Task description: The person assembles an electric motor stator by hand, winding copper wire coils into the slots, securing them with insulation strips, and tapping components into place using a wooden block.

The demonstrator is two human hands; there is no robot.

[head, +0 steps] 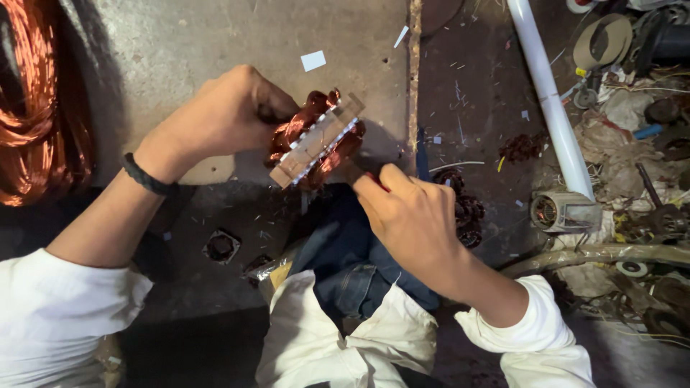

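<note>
Head view, looking down at the work. I take the motor stator (316, 140) as landmark: a small laminated steel core, copper windings bulging from both faces, white slot insulation along its edge. It is held clear of the grey floor slab (180, 43), just above the person's lap.

The left hand (215, 118), left of the stator, is closed around the winding on that side. The right hand (410, 215), below and right of the stator, is clenched on a slim red-handled tool (375, 181) whose front end runs toward the stator's lower edge; the tip is hidden, so I cannot tell whether it touches.

Orientation: the stator's exposed edge runs diagonally, long axis from lower left to upper right, upper end pointing away from the person.

Hazards, as I judge them: a slip of the tool could nick the copper enamel or tear the white insulation, since the core is braced only by one hand; the tool could also jab the left fingers.

Far left of the stator lies a loose copper wire hank (32, 100); well right, a white pipe (550, 100).
</note>
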